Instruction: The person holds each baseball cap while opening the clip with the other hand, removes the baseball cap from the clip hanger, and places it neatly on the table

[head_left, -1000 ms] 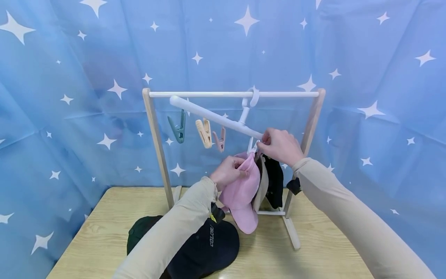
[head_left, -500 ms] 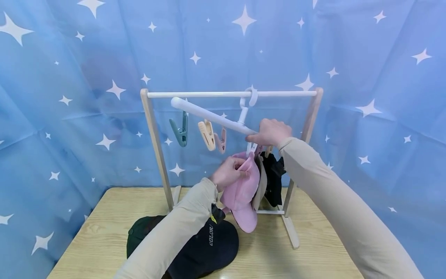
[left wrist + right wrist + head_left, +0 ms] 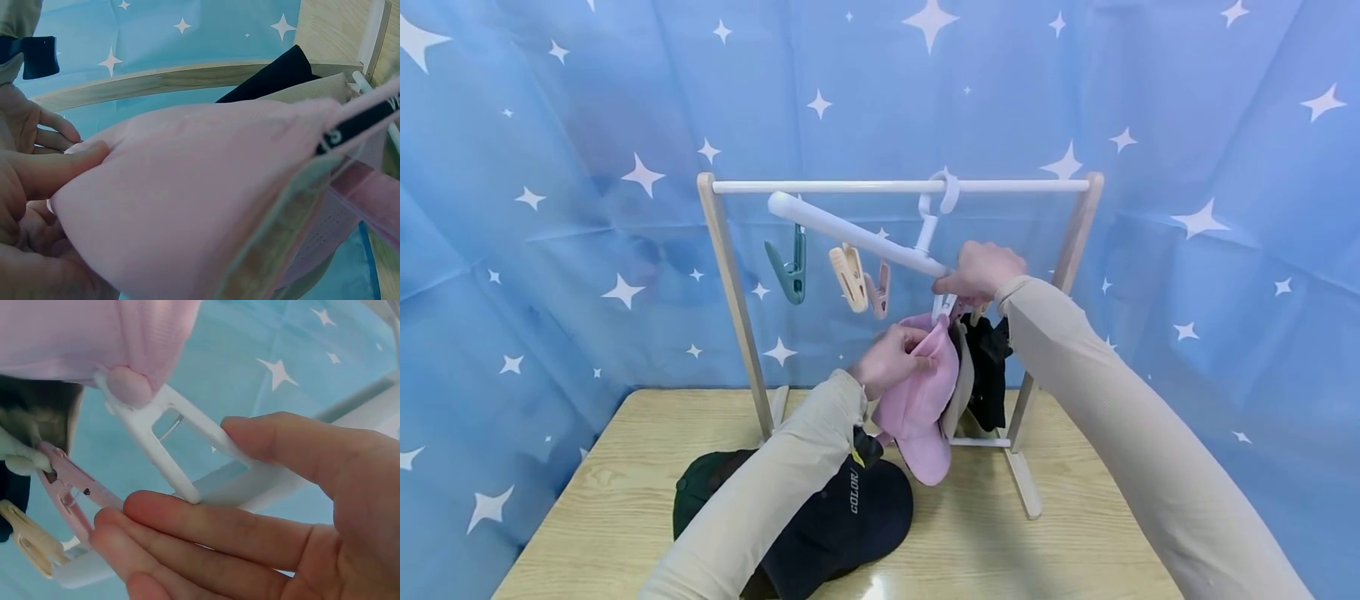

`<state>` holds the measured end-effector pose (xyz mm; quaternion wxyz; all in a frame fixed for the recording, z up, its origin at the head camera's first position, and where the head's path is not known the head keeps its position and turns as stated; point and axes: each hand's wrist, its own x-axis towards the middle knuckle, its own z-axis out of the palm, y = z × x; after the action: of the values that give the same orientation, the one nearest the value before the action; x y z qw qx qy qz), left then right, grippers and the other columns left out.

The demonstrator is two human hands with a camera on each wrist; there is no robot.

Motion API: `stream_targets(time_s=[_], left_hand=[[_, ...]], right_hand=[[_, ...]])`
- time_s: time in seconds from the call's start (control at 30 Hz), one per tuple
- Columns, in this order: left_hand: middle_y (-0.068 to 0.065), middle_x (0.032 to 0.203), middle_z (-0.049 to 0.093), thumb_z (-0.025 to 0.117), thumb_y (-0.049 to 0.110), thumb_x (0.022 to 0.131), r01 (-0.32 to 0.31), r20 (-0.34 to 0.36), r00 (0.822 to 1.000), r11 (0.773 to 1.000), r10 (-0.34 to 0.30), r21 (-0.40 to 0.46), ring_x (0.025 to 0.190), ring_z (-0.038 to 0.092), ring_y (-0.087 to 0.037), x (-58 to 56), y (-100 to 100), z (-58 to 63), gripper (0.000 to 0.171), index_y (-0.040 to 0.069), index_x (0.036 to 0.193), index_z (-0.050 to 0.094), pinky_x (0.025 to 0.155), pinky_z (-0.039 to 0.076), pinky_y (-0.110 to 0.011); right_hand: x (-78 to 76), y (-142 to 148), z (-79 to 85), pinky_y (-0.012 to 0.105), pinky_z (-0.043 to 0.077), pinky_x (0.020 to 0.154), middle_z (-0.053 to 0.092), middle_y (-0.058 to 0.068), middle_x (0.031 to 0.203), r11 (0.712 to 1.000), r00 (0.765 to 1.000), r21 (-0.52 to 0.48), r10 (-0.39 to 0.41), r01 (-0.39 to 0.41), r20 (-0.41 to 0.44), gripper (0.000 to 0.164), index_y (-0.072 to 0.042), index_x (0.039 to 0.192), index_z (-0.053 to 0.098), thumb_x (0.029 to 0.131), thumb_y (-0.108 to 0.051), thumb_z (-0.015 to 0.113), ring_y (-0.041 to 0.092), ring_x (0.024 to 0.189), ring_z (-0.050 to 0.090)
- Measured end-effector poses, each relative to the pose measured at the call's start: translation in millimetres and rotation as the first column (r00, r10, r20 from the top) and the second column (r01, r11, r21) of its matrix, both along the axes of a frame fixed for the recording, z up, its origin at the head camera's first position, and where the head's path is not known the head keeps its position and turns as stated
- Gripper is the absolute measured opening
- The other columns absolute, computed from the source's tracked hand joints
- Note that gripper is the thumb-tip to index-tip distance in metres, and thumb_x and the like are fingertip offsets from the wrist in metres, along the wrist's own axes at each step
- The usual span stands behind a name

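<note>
The pink cap [image 3: 917, 408] hangs by its edge from a white clothespin [image 3: 147, 428] under the right part of a white hanger [image 3: 850, 233]. My left hand [image 3: 891, 362] pinches the cap's edge, thumb [image 3: 87, 162] on the outside and fingers partly hidden behind the cloth. My right hand [image 3: 981, 271] is at the hanger's lower end. In the right wrist view its thumb [image 3: 269, 434] lies against one handle of the white clothespin and its fingers by the other. The handles stand apart, and the other end grips the cap.
Behind hang a beige cap [image 3: 961, 387] and a black cap [image 3: 988, 367]. Green [image 3: 790, 271], cream [image 3: 850, 275] and pink clothespins [image 3: 878, 287] hang on the left. A wooden rack [image 3: 730, 283] carries the hanger. Dark caps [image 3: 842, 525] lie on the table [image 3: 610, 483].
My right hand has shifted left and up from the clothespin's right side to over the hanger bar. My left hand stays on the pink cap. The head view has tilted down slightly.
</note>
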<state>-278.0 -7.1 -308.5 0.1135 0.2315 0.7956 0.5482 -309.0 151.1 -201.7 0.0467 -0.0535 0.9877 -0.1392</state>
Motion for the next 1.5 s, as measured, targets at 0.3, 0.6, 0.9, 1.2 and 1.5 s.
stream_targets(time_s=[0.3, 0.6, 0.9, 1.2, 1.5], left_hand=[[-0.008, 0.134, 0.053, 0.065, -0.005, 0.087, -0.038, -0.060, 0.997, 0.999, 0.038, 0.001, 0.115, 0.053, -0.020, -3.4, -4.6, 3.2, 0.028, -0.002, 0.114, 0.069, 0.090, 0.045, -0.031], [-0.011, 0.100, 0.065, 0.065, -0.009, 0.085, -0.107, -0.072, 0.991, 0.989, 0.115, 0.102, 0.088, 0.055, -0.015, 15.8, -10.2, -27.8, 0.017, -0.006, 0.100, 0.070, 0.074, 0.047, -0.026], [0.003, 0.060, 0.037, 0.065, -0.009, 0.083, -0.111, -0.094, 0.988, 0.983, 0.126, 0.147, 0.062, 0.039, -0.010, 34.2, -25.9, -53.0, 0.013, -0.004, 0.072, 0.060, 0.056, 0.033, -0.023], [-0.004, 0.080, 0.064, 0.063, -0.006, 0.086, -0.117, -0.061, 0.989, 0.971, 0.132, 0.210, 0.074, 0.052, -0.011, 56.6, -47.3, -54.2, 0.006, -0.006, 0.089, 0.068, 0.068, 0.044, -0.026], [-0.004, 0.081, 0.063, 0.061, 0.000, 0.089, -0.149, 0.109, 0.986, 0.949, 0.124, 0.277, 0.076, 0.055, -0.015, 77.0, -68.3, -58.3, 0.011, -0.008, 0.095, 0.067, 0.070, 0.045, -0.029]], right_hand=[[-2.0, -3.2, -1.7, 0.028, 0.037, 0.049, 0.068, 0.012, 0.070, 0.990, 0.996, -0.142, -0.005, -0.009, -0.094, 0.035, 0.003, 0.096, 0.069, 0.087, -0.030, 0.069, 0.015, 0.052, 0.053], [3.0, -11.6, -25.2, 0.028, 0.035, 0.049, 0.070, 0.014, 0.077, 0.970, 0.991, -0.238, -0.077, 0.049, -0.111, 0.031, 0.004, 0.092, 0.071, 0.085, -0.026, 0.071, 0.014, 0.054, 0.050], [1.5, -7.5, -33.0, 0.022, 0.047, 0.052, 0.071, 0.018, 0.082, 0.867, 0.993, -0.492, -0.114, 0.084, -0.032, 0.033, 0.009, 0.102, 0.068, 0.087, -0.020, 0.071, 0.011, 0.054, 0.061], [-4.7, 2.7, -43.2, 0.021, 0.052, 0.056, 0.069, 0.014, 0.073, 0.637, 0.991, -0.760, -0.066, 0.128, 0.112, 0.035, 0.014, 0.105, 0.066, 0.090, -0.018, 0.067, 0.010, 0.056, 0.065], [0.7, 6.0, -55.6, 0.021, 0.053, 0.060, 0.071, 0.013, 0.080, 0.510, 0.984, -0.845, -0.022, 0.163, 0.176, 0.043, 0.009, 0.119, 0.063, 0.092, -0.024, 0.066, 0.014, 0.069, 0.070]])
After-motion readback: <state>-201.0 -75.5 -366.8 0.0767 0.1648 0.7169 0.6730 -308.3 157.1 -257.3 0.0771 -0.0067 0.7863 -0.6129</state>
